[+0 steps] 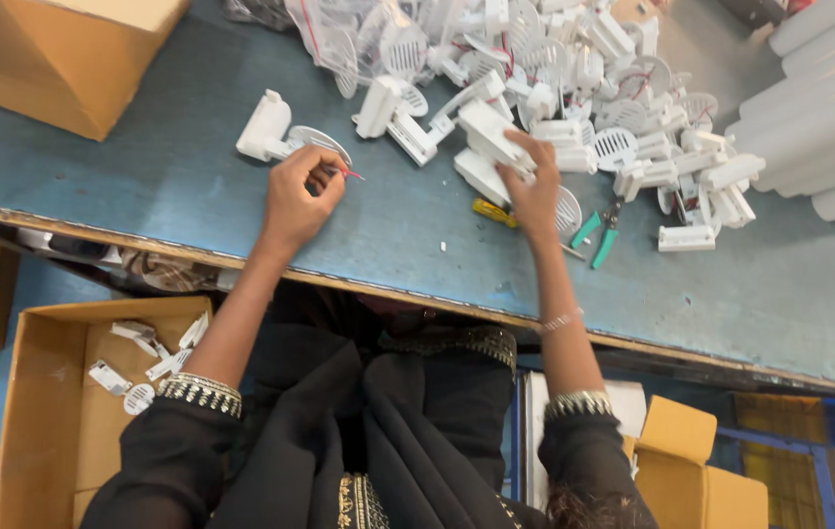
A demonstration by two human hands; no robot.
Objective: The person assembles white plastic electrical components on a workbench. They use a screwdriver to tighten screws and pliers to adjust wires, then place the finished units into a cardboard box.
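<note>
Pinching a red wire (350, 173), left hand (297, 201) partly hides it; right hand (532, 191) apparently grips a white part (489, 134)

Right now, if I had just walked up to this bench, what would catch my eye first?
First the big heap of white plastic parts piled at the far side of the blue-grey table. Next the two bare hands: the right hand rests on a white part at the heap's edge, while the left hand pinches a thin red wire. Green-handled pliers lie just right of the right hand.
</note>
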